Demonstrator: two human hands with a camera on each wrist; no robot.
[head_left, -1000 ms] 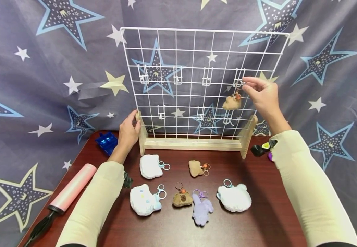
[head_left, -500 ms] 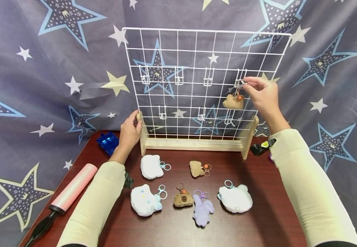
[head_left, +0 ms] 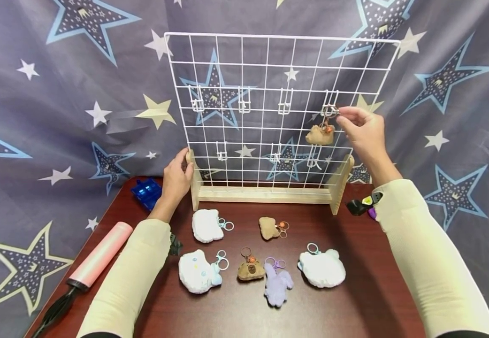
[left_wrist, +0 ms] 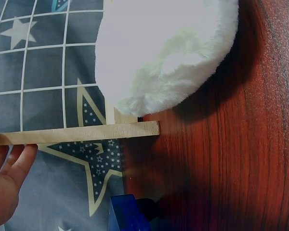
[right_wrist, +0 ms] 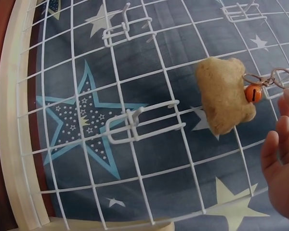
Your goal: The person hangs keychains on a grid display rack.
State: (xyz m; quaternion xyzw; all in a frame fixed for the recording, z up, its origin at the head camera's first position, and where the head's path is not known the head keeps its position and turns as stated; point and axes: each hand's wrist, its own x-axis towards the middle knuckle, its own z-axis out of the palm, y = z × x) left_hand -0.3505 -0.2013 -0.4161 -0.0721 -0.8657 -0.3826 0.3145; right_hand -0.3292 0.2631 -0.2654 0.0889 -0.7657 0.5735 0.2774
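My right hand [head_left: 366, 135] pinches the metal ring [head_left: 330, 111] of a brown plush keychain [head_left: 320, 135] at the upper right hook of the white wire grid [head_left: 253, 88]. In the right wrist view the plush [right_wrist: 224, 95] has an orange bell [right_wrist: 253, 93], and the hand [right_wrist: 282, 161] has its fingertips by the ring [right_wrist: 282, 77]. Whether the ring sits on the hook cannot be told. My left hand [head_left: 177, 180] grips the wooden side post [head_left: 194, 183] at the left; the left wrist view shows its fingers [left_wrist: 22, 163] against the post [left_wrist: 82, 134].
On the table [head_left: 236, 319] lie white plush keychains [head_left: 207, 226], brown ones [head_left: 268, 228] and a purple one [head_left: 276, 286]. A pink pump [head_left: 101, 256] and a blue plastic item [head_left: 147, 193] are at the left. Several other hooks [head_left: 284, 107] hang on the grid.
The ring between my right fingers has shifted slightly and shows more plainly at the hook. My left hand remains on the post.
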